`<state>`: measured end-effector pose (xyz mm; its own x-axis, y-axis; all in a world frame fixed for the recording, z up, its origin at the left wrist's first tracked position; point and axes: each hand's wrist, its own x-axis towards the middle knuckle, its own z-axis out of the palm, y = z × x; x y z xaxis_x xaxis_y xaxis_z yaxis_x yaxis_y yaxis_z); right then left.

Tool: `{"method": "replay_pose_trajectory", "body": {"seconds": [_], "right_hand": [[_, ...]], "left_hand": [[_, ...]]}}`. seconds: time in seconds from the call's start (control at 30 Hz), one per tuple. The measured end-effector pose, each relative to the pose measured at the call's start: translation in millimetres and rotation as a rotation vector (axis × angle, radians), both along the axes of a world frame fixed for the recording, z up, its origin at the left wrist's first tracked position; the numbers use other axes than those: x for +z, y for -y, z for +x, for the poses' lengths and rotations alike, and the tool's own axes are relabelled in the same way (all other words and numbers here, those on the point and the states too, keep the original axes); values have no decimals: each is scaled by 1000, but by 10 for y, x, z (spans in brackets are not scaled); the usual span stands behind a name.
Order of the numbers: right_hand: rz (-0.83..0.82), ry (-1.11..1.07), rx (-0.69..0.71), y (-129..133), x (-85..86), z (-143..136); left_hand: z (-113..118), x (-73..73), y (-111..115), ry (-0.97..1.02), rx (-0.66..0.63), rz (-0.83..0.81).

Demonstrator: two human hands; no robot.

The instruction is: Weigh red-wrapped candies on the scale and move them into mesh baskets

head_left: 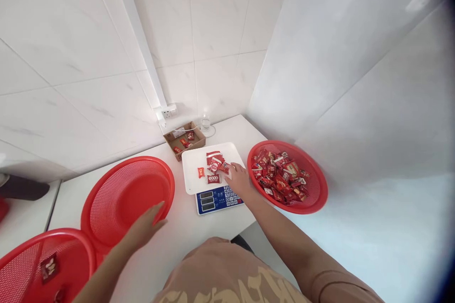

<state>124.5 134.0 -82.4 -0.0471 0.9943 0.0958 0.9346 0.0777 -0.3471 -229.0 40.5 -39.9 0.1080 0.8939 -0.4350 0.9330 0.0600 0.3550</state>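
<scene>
My right hand [237,179] is over the right side of the white weighing tray [192,161], thumb and fingers apart, fingertips beside small red wrapped sweets [215,164]. I cannot make out whether a fingertip touches one. Nearer the front of the tray lie a small orange-red sweet [201,172] and a dark red one with a checked edge [213,179]. Under the tray is a blue digital scale [216,200] with a keypad and displays. My left hand [149,221], fingers stretched out and holding nothing, hovers at the near right rim of a red mesh basket [88,199].
A red basket [324,194] full of wrapped sweets stands right of the scale. Another red basket [64,232] at lower left holds a few packets. Behind the tray are a cardboard box [195,145] with several sweets, a clear bottle [205,123], a cable and a wall socket [167,112].
</scene>
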Motion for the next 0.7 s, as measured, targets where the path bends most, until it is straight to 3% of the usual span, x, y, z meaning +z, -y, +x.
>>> {"method": "replay_pose_trajectory", "body": {"seconds": [0.1,0.2,0.3,0.37,0.43,0.53,0.7], "right_hand": [[-47,-31,-13,-102,17,-6],[-64,-211,-189,-109,22,73],[-99,-547,-359,-37,85,10],[-147,-761,-284,33,162,-160],[-199,-881,-52,91,242,-377],[-189,-764,219,120,300,-611],[-177,-168,271,71,184,-567]], "left_hand": [[382,-130,123,-47,-4,5],[445,-238,245,-99,40,-8],[431,-287,365,-69,31,-39],[457,-296,428,-48,21,-62],[509,-296,463,-43,4,-70],[584,-295,466,-37,-29,-65],[604,-293,451,-3,-12,-68]]}}
